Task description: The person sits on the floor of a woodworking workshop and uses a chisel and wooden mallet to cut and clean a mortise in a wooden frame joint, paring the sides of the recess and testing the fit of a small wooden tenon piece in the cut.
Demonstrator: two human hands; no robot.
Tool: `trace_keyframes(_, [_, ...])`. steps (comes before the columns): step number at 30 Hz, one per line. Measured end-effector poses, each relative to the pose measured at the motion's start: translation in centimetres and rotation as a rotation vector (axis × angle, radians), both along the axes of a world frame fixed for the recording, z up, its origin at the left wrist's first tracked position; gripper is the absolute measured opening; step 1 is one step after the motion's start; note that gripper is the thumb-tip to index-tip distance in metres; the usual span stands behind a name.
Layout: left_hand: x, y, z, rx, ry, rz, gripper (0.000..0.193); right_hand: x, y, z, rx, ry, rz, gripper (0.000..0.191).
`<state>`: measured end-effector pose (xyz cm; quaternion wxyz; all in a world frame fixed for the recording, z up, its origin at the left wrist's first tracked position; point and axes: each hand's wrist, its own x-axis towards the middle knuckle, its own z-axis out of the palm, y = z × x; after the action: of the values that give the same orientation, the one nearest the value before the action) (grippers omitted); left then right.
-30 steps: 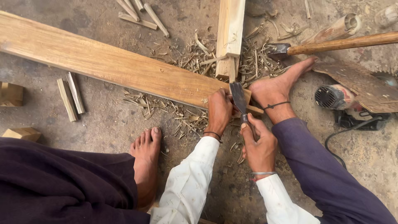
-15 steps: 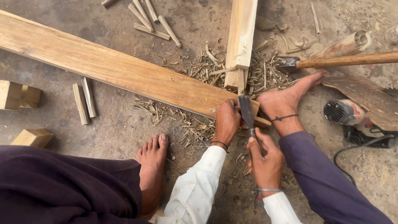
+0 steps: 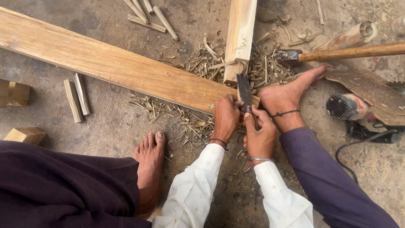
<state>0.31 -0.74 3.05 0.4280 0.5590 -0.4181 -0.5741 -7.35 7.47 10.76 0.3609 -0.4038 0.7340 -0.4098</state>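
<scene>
A long wooden plank (image 3: 109, 67) is laid diagonally across the concrete floor (image 3: 114, 126), from upper left down to the centre. Its near end is pinned under a bare right foot (image 3: 291, 93), apparently so it cannot slide while being worked. The left foot (image 3: 148, 162) is planted flat on the floor below the plank, beside a dark trouser leg (image 3: 67, 185). A shorter wooden beam (image 3: 239, 38) runs down from the top edge and ends just beside the plank's end.

To the right, a power tool (image 3: 352, 107) with a vented housing lies on its side with its black cord (image 3: 354, 147) trailing off, partly covered by a curved scrap of board (image 3: 371, 95). Above it, a wooden-handled hammer or adze (image 3: 337, 52) is laid within reach; its head type cannot be told.

At the plank's end, a flat-bladed chisel (image 3: 244, 90) is held with the blade pointing away from the body, edge at the wood. The right hand (image 3: 259, 133) is clamped round the chisel handle. The left hand (image 3: 227, 116) is closed low on the tool next to the blade and rests against the plank edge, seemingly to steady and guide the cut.

Wood shavings (image 3: 185, 120) are scattered round the work. Offcut blocks (image 3: 14, 93) and two thin sticks (image 3: 77, 99) lie at left, well apart from the hands.
</scene>
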Motion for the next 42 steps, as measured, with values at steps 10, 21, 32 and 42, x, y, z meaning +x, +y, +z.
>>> trace_keyframes(10, [0.0, 0.3, 0.1, 0.039, 0.015, -0.032, 0.014, -1.0, -2.3, 0.1, 0.041, 0.013, 0.054, 0.034])
trace_keyframes(21, [-0.3, 0.3, -0.5, 0.051, 0.104, 0.003, 0.012, -0.6, -2.4, 1.0, 0.016, 0.044, 0.1, 0.03])
trace_keyframes(32, [-0.5, 0.2, -0.4, 0.064, 0.07, -0.011, 0.012, -1.1, 0.2, 0.5, 0.076, 0.097, 0.042, 0.032])
trace_keyframes(42, [-0.1, -0.1, 0.4, 0.069, 0.142, -0.006, 0.016, -0.4, -1.3, -0.2, 0.012, 0.115, 0.038, 0.031])
